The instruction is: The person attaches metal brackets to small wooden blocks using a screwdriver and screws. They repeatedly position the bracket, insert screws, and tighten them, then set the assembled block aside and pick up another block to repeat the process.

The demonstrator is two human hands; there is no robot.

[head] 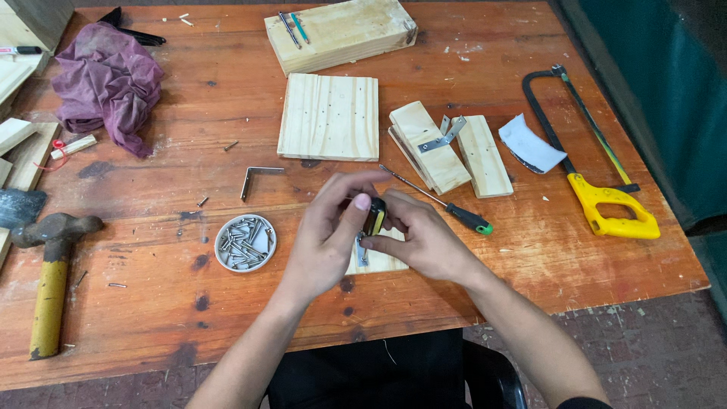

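Head view, near to far: left hand (326,235) and right hand (420,238) both gripping a small black-and-yellow tool (374,216) over a wood piece (379,261) with bracket seemingly fitted; screw dish (244,242), loose bracket (257,178), unjoined blocks (454,151) beyond.

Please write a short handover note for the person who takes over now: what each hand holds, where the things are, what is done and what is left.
Left hand and right hand: together on a small black-and-yellow tool over a small wood block with a metal bracket.
Screw dish left of the hands; screwdriver right.
Done: one bracket joins two blocks.
Left: loose angle bracket is unmounted.
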